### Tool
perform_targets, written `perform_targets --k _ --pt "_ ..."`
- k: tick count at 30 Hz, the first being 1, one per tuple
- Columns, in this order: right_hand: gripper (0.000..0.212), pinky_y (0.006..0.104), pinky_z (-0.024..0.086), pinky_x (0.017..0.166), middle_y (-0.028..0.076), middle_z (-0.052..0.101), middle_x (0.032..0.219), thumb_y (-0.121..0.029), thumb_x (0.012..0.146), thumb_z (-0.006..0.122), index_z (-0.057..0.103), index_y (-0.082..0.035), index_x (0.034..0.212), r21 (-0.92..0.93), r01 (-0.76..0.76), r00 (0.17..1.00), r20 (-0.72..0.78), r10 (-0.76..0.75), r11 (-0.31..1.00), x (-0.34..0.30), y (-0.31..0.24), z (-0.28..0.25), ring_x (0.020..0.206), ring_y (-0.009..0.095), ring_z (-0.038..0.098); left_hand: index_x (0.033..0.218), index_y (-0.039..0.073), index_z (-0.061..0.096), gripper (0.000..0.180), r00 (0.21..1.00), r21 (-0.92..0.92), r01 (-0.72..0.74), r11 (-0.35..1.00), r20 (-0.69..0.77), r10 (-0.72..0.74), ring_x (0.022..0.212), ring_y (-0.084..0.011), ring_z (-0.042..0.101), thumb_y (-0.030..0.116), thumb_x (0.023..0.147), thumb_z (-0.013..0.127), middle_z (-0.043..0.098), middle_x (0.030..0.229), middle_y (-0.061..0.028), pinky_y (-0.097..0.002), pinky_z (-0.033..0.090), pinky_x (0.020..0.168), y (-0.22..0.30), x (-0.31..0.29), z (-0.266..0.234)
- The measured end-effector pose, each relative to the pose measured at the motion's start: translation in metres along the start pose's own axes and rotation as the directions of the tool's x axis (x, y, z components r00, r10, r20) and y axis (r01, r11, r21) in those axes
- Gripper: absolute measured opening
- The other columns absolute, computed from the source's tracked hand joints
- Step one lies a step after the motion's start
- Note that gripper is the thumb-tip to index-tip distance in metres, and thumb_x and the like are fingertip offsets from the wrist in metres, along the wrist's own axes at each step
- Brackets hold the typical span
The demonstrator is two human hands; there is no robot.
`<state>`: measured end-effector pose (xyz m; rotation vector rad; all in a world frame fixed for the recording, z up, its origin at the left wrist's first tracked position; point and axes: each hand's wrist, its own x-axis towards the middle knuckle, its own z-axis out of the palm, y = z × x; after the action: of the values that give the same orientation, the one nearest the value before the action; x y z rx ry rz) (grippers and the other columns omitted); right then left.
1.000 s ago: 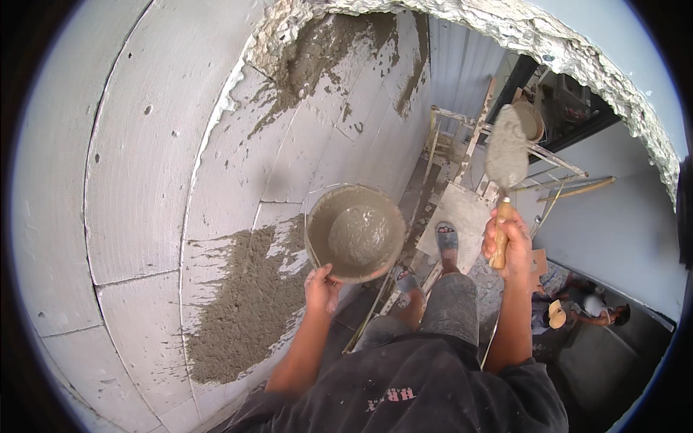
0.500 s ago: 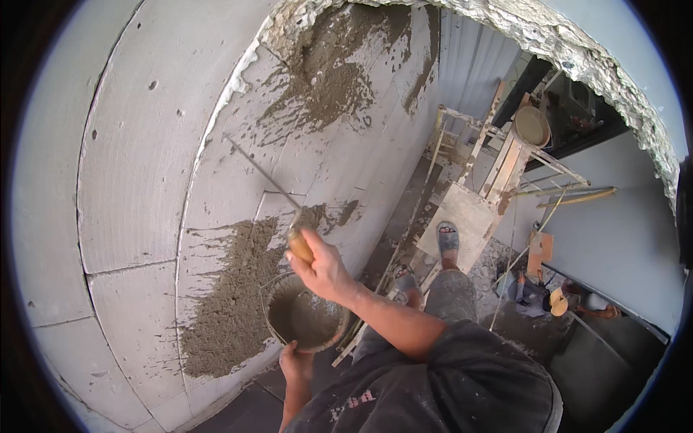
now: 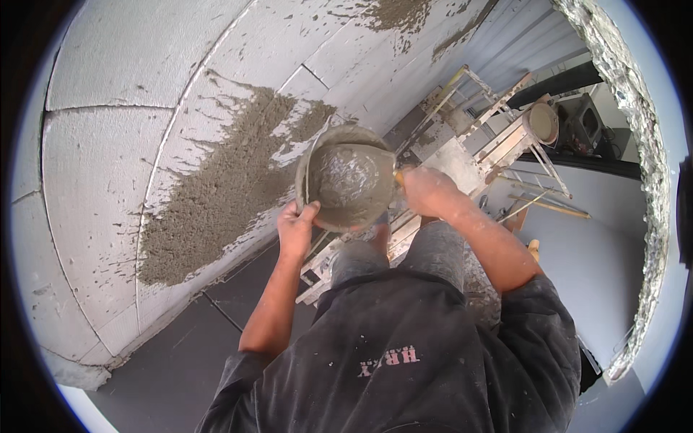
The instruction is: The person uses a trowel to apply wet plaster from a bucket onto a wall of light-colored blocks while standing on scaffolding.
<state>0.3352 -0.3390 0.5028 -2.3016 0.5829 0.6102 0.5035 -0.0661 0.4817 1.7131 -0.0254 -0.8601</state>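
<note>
Thumb over the rim, the left hand [image 3: 296, 229] is pinching one bucket [image 3: 339, 137], which is hanging between my two hands as I am watching from afar; its fingers are mostly hiding behind the wall. The right hand [image 3: 429, 189] is closing around one wooden handle [image 3: 399, 177]; I cannot tell where its blade is lying. Grey mortar [image 3: 346, 177] is filling the bucket. Left of the left hand, one large patch [image 3: 224, 195] is covering blockwork [image 3: 108, 159]; beyond the right, one second bucket [image 3: 553, 131] is standing.

I hold a round bucket [image 3: 349, 136], mouth up, wet grey mortar [image 3: 345, 177] inside. My trowel [image 3: 398, 177]: wooden handle at bucket's right rim.
</note>
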Motion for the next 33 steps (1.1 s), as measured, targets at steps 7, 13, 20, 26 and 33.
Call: perform_targets --k 7,13,20,26,33 --pt "0.018 0.0393 0.055 0.048 0.010 0.065 0.070 -0.018 0.097 0.066 0.063 -0.002 0.103 0.322 -0.202 0.852 0.524 0.004 0.925 0.033 0.071 -0.053 0.054 0.023 0.066 0.101 0.000 0.074 0.012 0.975 0.096 -0.184 0.978 0.146 0.169 0.068 -0.0086 0.060 0.009 0.094 0.070 0.071 0.083 -0.0013 -0.0278 0.049 0.062 0.051 0.045 0.063" --pt "0.014 0.0294 0.040 0.038 0.005 0.057 0.068 -0.013 0.100 0.066 0.060 -0.002 0.107 0.859 -0.495 0.825 0.417 -0.381 -0.133 -0.015 0.112 0.038 0.044 0.012 0.049 0.099 0.000 0.075 0.012 0.964 0.163 -0.197 0.967 0.211 0.161 0.070 -0.0068 0.055 0.009 0.092 0.073 0.066 0.081 0.0035 -0.0263 0.047 0.066 0.064 0.067 0.087" --pt "0.016 0.0287 0.041 0.040 0.005 0.057 0.070 -0.014 0.101 0.066 0.061 -0.002 0.111 0.941 -0.238 0.971 0.226 -0.078 -0.242 -0.041 0.094 0.058 0.045 0.013 0.049 0.093 0.002 0.072 0.007 0.977 -0.055 0.015 0.998 0.212 -0.003 0.064 -0.0117 0.063 0.008 0.093 0.072 0.071 0.081 -0.0038 -0.0293 0.053 0.061 0.032 0.091 0.127" --pt "0.018 0.0305 0.043 0.040 0.006 0.056 0.070 -0.014 0.102 0.063 0.060 0.001 0.113 0.935 -0.078 0.996 0.060 -0.063 -0.347 -0.055 0.121 0.056 0.044 0.013 0.049 0.096 0.003 0.069 0.006 0.973 -0.104 0.138 0.985 0.201 -0.115 0.070 -0.0179 0.069 0.008 0.094 0.069 0.073 0.087 -0.0079 -0.0356 0.059 0.066 0.006 0.112 0.154" --pt "0.021 0.0297 0.044 0.041 0.007 0.056 0.074 -0.004 0.096 0.059 0.056 0.002 0.115 0.749 0.338 0.940 -0.297 0.166 -0.570 -0.074 0.166 0.037 0.046 0.012 0.049 0.101 0.007 0.066 0.009 0.961 -0.172 0.258 0.951 0.153 -0.233 0.079 -0.0182 0.068 0.008 0.093 0.069 0.071 0.093 -0.0056 -0.0390 0.060 0.076 -0.034 0.118 0.108"
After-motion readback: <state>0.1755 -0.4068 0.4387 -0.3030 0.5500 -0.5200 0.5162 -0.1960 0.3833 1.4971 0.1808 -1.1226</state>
